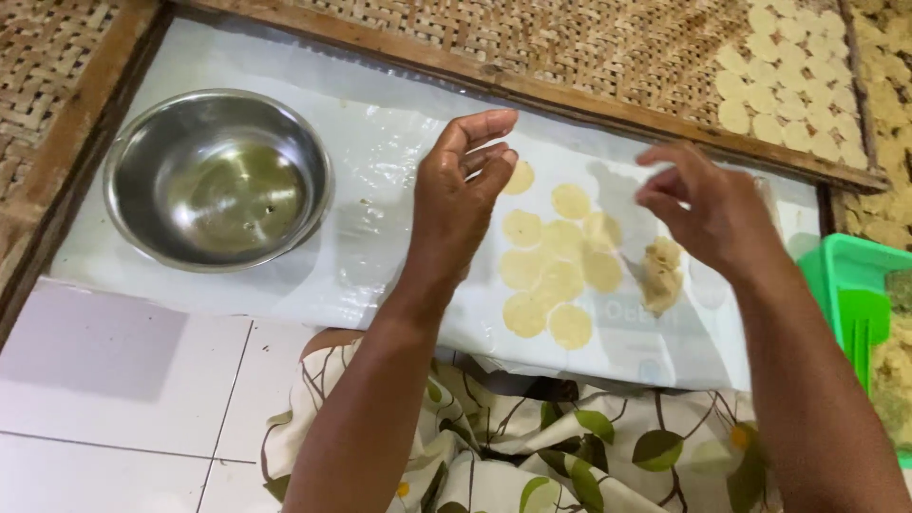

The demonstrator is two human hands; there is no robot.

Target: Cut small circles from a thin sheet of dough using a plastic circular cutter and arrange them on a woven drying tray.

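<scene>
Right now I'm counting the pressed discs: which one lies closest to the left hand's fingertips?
The pale yellow disc at the cluster's top left, partly hidden behind the left hand; the other discs sit lower or farther right.

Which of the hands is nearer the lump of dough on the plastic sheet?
Right. The right hand hovers just above the dough lump; the left hand is farther off, beyond the flat yellow discs.

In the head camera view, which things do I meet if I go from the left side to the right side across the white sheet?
Steel bowl → left hand → flat yellow dough discs → lump of dough → right hand → green plastic tray at the right edge.
</scene>
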